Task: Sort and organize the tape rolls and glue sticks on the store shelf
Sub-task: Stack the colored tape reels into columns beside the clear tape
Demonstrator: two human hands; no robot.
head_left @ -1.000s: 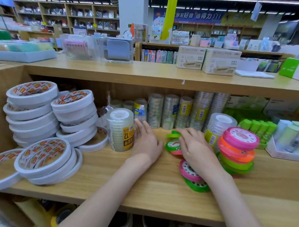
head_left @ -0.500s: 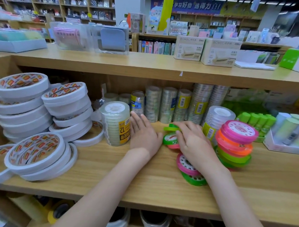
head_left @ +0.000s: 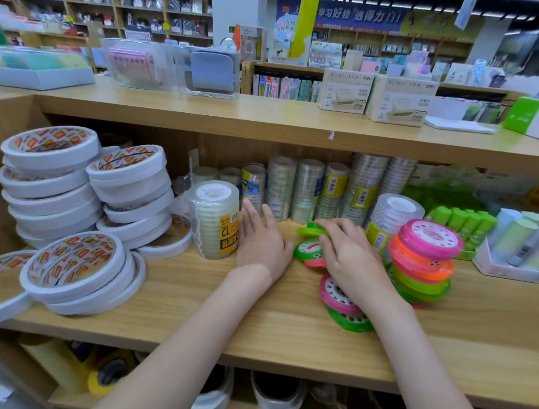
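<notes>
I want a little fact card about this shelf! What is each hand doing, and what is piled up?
left hand: fingers straight, beside clear tape tube with yellow label
right hand: fingers curled over small green and pink tape rolls
leaning stack: neon pink, orange and green rolls
far left: wide white tape rolls
right: green glue sticks
surface: wooden shelf

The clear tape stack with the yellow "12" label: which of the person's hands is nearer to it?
Left. The left hand lies flat with its fingers right beside the clear tape stack. The right hand is farther right, over the small coloured tape rolls.
</notes>
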